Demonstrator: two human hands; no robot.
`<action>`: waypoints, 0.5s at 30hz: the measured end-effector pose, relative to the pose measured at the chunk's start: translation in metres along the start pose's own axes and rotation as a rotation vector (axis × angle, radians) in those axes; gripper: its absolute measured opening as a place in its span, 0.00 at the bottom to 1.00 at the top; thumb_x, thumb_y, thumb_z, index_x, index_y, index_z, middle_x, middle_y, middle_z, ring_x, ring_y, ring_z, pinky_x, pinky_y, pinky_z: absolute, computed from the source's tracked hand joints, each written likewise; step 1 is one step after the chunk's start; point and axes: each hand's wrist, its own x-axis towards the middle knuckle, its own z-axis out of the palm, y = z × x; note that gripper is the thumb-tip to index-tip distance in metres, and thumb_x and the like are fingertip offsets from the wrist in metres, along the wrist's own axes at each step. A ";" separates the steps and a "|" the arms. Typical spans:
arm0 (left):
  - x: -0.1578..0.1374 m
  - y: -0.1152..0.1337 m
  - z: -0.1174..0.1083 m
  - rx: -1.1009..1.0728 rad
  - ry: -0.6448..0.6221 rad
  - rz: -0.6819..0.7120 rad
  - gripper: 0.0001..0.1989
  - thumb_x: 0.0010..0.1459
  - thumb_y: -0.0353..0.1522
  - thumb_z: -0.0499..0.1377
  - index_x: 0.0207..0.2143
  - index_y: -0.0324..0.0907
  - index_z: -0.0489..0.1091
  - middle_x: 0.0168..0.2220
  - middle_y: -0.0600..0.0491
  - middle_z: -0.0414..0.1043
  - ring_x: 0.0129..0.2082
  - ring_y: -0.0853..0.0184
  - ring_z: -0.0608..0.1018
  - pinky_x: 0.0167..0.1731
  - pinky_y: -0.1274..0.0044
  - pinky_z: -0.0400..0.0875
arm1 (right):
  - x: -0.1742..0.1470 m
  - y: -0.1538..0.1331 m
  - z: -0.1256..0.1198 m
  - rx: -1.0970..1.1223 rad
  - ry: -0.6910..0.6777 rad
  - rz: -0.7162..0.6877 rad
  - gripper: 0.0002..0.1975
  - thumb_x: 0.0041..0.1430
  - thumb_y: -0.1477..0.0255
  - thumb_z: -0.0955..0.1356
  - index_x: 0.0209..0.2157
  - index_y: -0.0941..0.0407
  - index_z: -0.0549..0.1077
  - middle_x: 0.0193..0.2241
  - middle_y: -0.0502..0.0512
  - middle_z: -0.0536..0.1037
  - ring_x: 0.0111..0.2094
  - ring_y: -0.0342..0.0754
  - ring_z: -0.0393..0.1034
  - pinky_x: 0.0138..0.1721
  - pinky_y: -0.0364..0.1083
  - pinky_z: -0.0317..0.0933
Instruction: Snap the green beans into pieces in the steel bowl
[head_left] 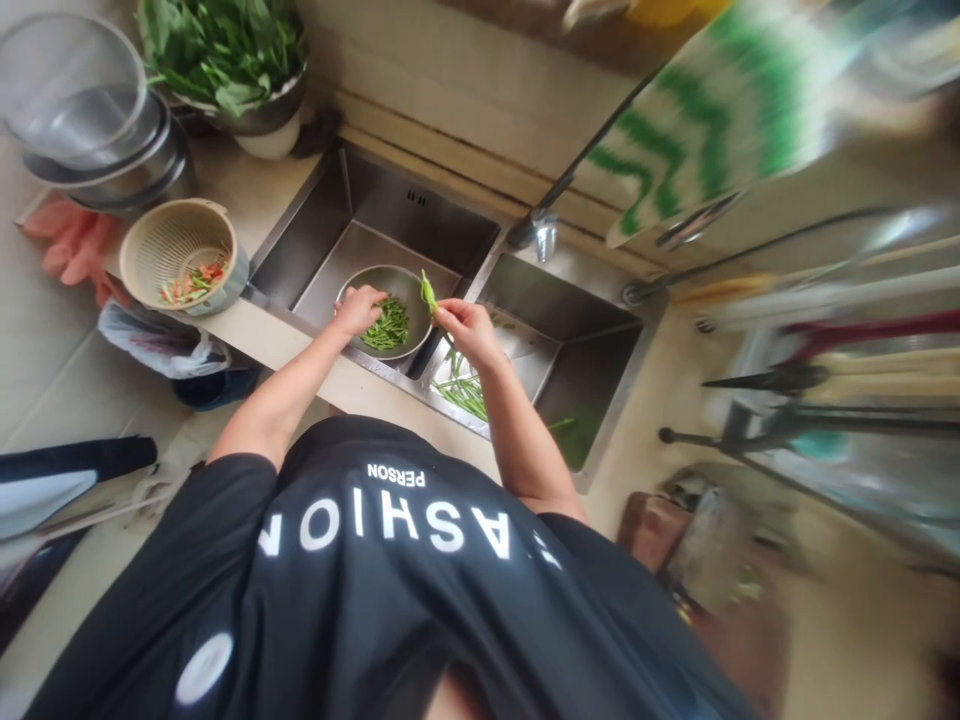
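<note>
My right hand pinches a green leafy sprig between thumb and fingers, just above the right rim of a metal bowl. Short pieces of green stem lie in the bowl, which sits at the front of the left sink basin. My left hand is over the bowl's left side, its fingers bent and touching the rim area. The fingertips are partly hidden, so whatever they hold cannot be made out. Long green stems lie in the right basin, below my right hand.
A beige strainer basket with red and green scraps stands left of the sink. Behind it are stacked metal bowls and a heaped container of leafy greens. The faucet rises between the basins; a green-striped cloth hangs at right.
</note>
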 end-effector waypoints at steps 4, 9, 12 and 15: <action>-0.007 0.014 0.004 -0.041 0.151 -0.005 0.11 0.54 0.28 0.59 0.38 0.42 0.80 0.47 0.45 0.76 0.50 0.55 0.72 0.52 0.61 0.65 | 0.010 0.005 0.008 -0.225 0.075 -0.137 0.16 0.56 0.59 0.67 0.33 0.57 0.78 0.27 0.53 0.77 0.28 0.45 0.64 0.34 0.45 0.58; -0.019 0.047 0.004 -0.801 0.174 -0.073 0.17 0.50 0.41 0.66 0.37 0.38 0.75 0.30 0.52 0.77 0.26 0.70 0.76 0.28 0.78 0.73 | 0.007 0.002 0.015 -0.389 0.073 -0.307 0.11 0.59 0.67 0.65 0.32 0.56 0.77 0.28 0.56 0.75 0.30 0.48 0.65 0.38 0.47 0.60; -0.032 0.066 -0.001 -0.989 0.144 -0.084 0.20 0.40 0.41 0.72 0.33 0.38 0.74 0.27 0.54 0.77 0.24 0.72 0.76 0.23 0.82 0.71 | 0.002 -0.002 0.017 -0.425 0.045 -0.348 0.11 0.61 0.67 0.64 0.32 0.56 0.77 0.28 0.56 0.74 0.31 0.48 0.65 0.39 0.47 0.60; -0.041 0.078 -0.007 -1.012 0.148 -0.090 0.17 0.39 0.38 0.71 0.28 0.38 0.73 0.24 0.55 0.75 0.22 0.72 0.75 0.23 0.81 0.72 | -0.002 -0.008 0.019 -0.379 0.026 -0.331 0.12 0.63 0.63 0.65 0.37 0.55 0.76 0.28 0.54 0.73 0.30 0.47 0.64 0.37 0.46 0.60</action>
